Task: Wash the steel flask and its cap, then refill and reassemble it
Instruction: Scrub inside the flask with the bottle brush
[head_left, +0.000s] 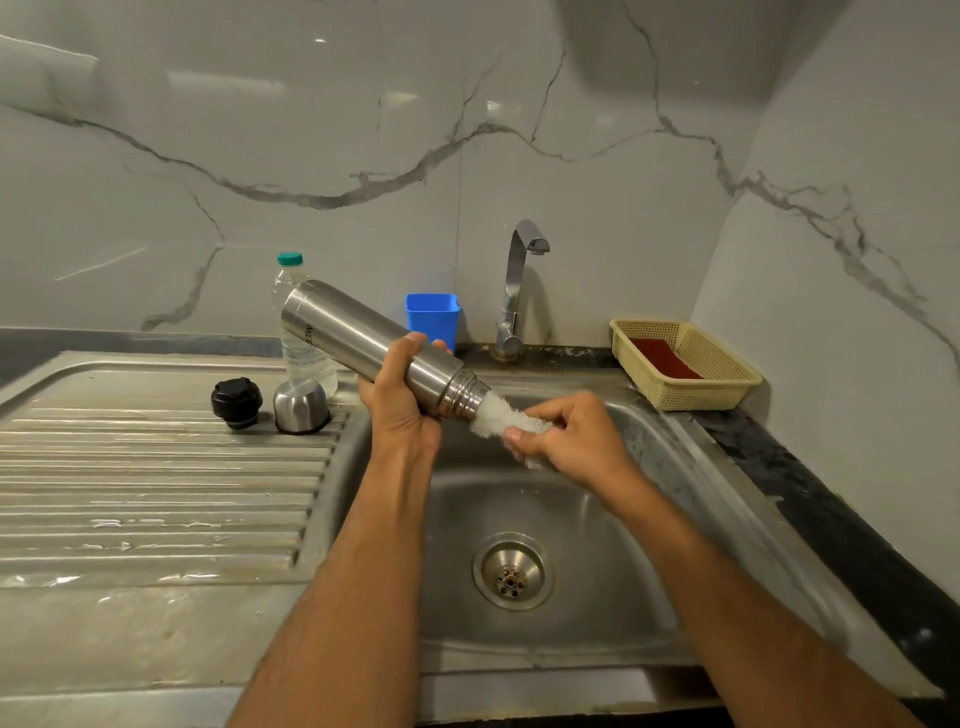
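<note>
My left hand (400, 402) grips the steel flask (343, 332) near its threaded neck and holds it tilted over the sink basin (597, 519), mouth pointing down to the right. A white bristly brush (496, 413) sticks into the flask's mouth, and my right hand (571, 439) grips its near end. On the drainboard (156, 467) to the left stand the steel cup cap (301, 405), upside down, and the black stopper (236, 402).
A clear plastic water bottle (298, 322) with a green cap stands behind the flask. A blue cup (434, 314) and the tap (519, 286) are at the back. A beige basket (685, 364) holding a red scrub pad sits on the dark counter at right.
</note>
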